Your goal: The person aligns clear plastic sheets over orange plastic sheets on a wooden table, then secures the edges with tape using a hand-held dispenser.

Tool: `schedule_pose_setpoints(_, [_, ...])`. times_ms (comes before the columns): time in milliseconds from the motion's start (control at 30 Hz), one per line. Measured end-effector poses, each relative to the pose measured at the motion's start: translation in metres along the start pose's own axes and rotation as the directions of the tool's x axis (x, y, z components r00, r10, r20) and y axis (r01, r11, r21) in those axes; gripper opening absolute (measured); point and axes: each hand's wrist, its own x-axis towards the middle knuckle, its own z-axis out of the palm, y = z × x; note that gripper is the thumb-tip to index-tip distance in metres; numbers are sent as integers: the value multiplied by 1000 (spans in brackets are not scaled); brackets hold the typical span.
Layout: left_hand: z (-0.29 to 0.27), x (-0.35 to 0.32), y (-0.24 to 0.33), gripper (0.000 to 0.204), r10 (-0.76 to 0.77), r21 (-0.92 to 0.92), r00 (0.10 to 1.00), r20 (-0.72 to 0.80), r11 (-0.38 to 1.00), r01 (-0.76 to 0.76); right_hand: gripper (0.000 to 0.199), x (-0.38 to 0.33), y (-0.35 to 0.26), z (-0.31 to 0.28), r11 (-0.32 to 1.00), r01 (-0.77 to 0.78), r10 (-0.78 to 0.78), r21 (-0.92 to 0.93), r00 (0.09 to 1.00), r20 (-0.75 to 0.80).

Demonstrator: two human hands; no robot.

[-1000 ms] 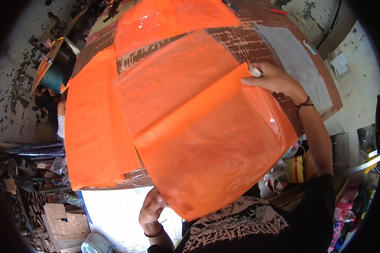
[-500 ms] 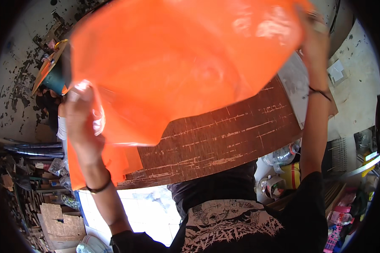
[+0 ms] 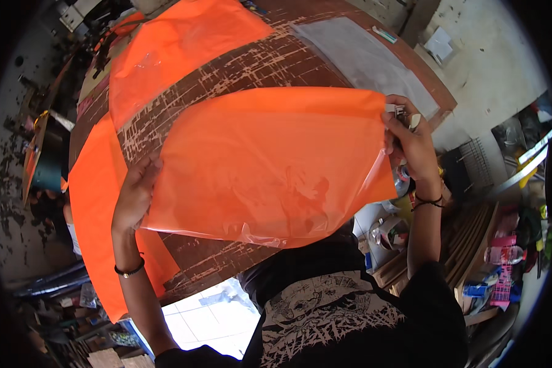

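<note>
A folded orange sheet (image 3: pixel 276 165) with a clear plastic layer over it is stretched between my hands above the brown table (image 3: pixel 245 67). My left hand (image 3: pixel 136 193) grips its left edge, thumb on top. At the upper right corner, my right hand (image 3: pixel 411 135) pinches the sheet, and a small metallic object (image 3: pixel 400 110) shows at its fingers. What that object is, I cannot make out. Another orange sheet in clear plastic (image 3: pixel 184 49) lies at the far left of the table. A flat orange piece (image 3: pixel 101 202) hangs over the left edge.
Clear plastic sheets (image 3: pixel 362 55) lie at the table's far right. Wood strips (image 3: pixel 466 245) and a pink plastic basket (image 3: pixel 503 279) stand low on the right. Stacked scrap (image 3: pixel 67 331) fills the lower left, and a person's arm (image 3: pixel 71 227) shows past the left edge.
The orange sheet has come down and toward me from high in front. It now lies flatter between both hands, uncovering the far table with the other orange sheet and clear plastic.
</note>
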Motion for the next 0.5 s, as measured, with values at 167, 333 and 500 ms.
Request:
schedule_pose_setpoints(167, [-5,-7,-10,31,-198,-6,978,60,980,198,27,-8,4,-5,999,-48,48,25,999,7])
schedule_pose_setpoints(333, [-15,-17,-20,34,-211,-36,976,58,976,213,24,-8,2,-2,988,-150,147,40,986,76])
schedule_pose_setpoints(500, [-12,-18,-22,58,-38,-48,968,246,998,51,20,-6,20,-6,981,69,-56,-183,995,77])
